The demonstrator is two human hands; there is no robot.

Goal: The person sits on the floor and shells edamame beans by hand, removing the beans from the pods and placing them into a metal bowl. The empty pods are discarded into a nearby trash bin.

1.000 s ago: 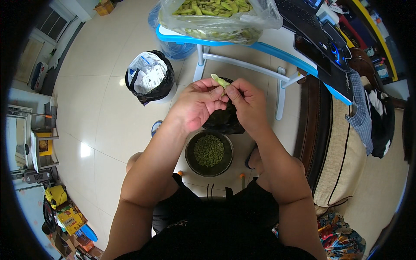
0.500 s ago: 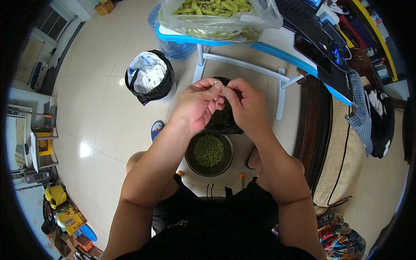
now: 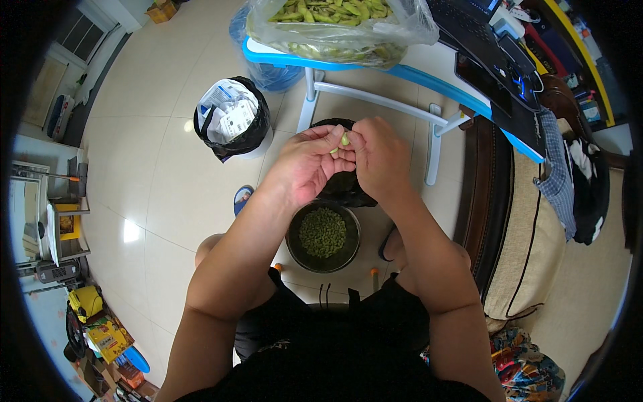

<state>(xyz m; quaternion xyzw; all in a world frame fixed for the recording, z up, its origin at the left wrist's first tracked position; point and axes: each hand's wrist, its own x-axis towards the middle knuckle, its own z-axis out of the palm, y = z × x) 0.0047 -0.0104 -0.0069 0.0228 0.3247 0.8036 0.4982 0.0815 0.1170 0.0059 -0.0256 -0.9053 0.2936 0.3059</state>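
Note:
My left hand (image 3: 305, 159) and my right hand (image 3: 383, 157) meet above a black plastic bag (image 3: 351, 191). Their thumbs and fingertips pinch a small green soybean pod (image 3: 345, 139) between them; most of it is hidden by the fingers. A loose green bean (image 3: 334, 151) shows against the curled fingers of my left hand. Below the hands, a round metal bowl (image 3: 290, 249) on the floor holds many shelled green beans (image 3: 323, 232). On the table ahead, a clear plastic bag (image 3: 418, 27) lies open with many whole soybean pods (image 3: 328, 10) inside.
A white-and-blue table (image 3: 408, 72) stands ahead, with a laptop (image 3: 462, 23) and a phone (image 3: 482, 74) on its right. A bin with a black liner (image 3: 258, 130) is at the left. A brown sofa (image 3: 479, 201) runs along the right. My feet flank the bowl.
My right hand has turned, its fingers curling over more. More of the green pod or bean now shows between the thumbs, and a bean has appeared at my left fingers.

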